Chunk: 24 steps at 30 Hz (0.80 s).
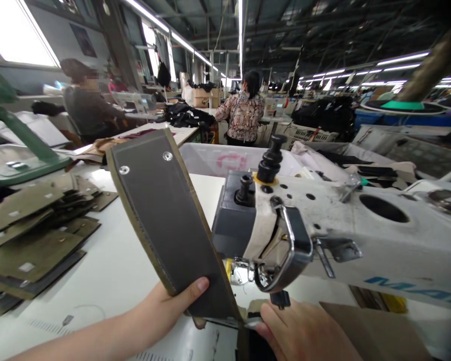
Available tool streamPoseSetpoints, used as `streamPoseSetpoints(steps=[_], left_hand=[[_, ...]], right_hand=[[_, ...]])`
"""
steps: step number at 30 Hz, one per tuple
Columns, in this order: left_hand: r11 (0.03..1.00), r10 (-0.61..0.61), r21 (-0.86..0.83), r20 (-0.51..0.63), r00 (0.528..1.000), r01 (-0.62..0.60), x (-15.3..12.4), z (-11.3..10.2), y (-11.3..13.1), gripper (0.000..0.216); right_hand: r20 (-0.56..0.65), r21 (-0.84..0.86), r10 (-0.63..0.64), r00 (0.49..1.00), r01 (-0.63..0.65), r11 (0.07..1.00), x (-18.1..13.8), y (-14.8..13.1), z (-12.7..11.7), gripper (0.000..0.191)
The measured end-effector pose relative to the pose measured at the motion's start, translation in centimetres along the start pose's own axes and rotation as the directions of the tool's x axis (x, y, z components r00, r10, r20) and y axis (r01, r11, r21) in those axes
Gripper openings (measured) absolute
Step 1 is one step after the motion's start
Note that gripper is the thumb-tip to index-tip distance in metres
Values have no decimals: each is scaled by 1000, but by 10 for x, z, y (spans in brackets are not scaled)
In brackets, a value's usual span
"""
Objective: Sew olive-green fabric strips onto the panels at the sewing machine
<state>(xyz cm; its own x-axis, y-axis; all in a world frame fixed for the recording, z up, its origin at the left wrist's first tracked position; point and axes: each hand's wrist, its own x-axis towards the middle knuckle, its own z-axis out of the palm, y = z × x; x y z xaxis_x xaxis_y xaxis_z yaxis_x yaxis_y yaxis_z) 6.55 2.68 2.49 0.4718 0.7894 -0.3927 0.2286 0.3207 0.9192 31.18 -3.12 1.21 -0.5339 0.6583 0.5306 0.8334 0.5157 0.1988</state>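
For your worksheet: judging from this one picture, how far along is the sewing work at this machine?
Done: unclear; no finished pile can be told apart. In hand: the left hand lifts a dark grey olive-edged fabric panel with two metal snaps; the right hand rests below the white sewing machine. Left: perhaps the stack of olive panels.

Ceiling light strips [180,40] and a window [18,35] are flooding the hall brightly, glaring white. Wide-angle distortion is bending the edges, and the top right corner is blurring darkly.

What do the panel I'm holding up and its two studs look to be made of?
Panel: apparently a stiff dark grey matte sheet, perhaps coated fabric or synthetic leather, edged in olive textile; it stands unsupported. Studs: shiny silver, likely metal snaps.
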Motion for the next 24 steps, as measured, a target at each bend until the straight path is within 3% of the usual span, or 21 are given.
streamPoseSetpoints(steps=[5,13,20,24], left_hand=[[1000,-11,0,-34,999,11,-2,3,4,73],[998,-55,-41,-42,998,53,2,4,3,75],[996,-44,-77,-48,998,40,6,1,0,75],[976,-99,-197,-15,995,94,9,1,3,75]], right_hand=[[84,13,-3,996,2,1000,0,-1,7,29],[6,-12,2,1000,-2,1000,2,0,6,30],[121,92,-11,993,0,996,-3,-9,18,23],[80,-22,4,997,-2,1000,-7,-5,8,26]])
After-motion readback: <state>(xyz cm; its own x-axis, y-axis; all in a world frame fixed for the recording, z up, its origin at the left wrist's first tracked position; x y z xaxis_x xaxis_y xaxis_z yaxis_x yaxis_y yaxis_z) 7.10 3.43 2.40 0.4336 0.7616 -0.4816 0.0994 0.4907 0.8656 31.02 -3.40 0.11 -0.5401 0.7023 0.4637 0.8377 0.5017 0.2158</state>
